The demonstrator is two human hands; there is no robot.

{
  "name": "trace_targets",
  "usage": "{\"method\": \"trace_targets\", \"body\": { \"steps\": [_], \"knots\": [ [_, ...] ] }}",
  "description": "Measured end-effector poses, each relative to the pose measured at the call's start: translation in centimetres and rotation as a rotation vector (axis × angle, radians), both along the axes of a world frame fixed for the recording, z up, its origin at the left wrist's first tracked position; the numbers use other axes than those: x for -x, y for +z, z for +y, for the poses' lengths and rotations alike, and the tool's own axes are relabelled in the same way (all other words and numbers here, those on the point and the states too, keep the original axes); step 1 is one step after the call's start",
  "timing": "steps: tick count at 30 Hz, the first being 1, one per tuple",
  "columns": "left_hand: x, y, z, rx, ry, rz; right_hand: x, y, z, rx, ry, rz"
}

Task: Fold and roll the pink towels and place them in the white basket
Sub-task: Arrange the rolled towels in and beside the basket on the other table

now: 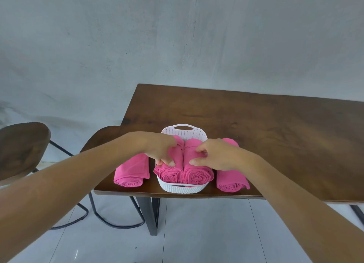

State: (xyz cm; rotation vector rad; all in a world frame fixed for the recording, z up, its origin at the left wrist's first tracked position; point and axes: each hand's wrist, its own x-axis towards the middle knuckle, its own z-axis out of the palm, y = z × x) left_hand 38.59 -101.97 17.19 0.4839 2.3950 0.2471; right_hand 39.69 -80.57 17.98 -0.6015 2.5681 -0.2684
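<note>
A white basket [182,188] stands near the front edge of the brown table [275,144]. Two rolled pink towels lie side by side in it. My left hand [160,150] pinches the top of the left roll [169,174]. On the right roll [197,177] rests my right hand [215,155], with fingers curled onto the cloth. Another rolled pink towel [132,172] lies on the table left of the basket. A further roll [231,181] lies on the table to its right, partly hidden by my right wrist.
Two brown stools [21,148] with black metal legs stand left of the table; the nearer stool [102,138] touches the table's left edge. A grey wall rises behind. Pale floor tiles lie below the table's front edge.
</note>
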Motion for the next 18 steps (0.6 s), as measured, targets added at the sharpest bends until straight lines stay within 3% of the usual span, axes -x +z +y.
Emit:
{"method": "trace_targets", "body": {
  "steps": [4,11,18],
  "knots": [
    [0.6,0.9,-1.3,0.000,-0.041,-0.092,-0.2,1.0,0.3,-0.045,0.044,-0.158],
    [-0.1,-1.0,-0.4,-0.054,-0.167,0.089,-1.5,0.1,-0.8,-0.103,0.065,-0.030],
    [-0.3,-3.3,-0.3,0.092,-0.169,0.199,-1.8,-3.0,-3.1,-0.163,0.057,-0.004]
  ]
}}
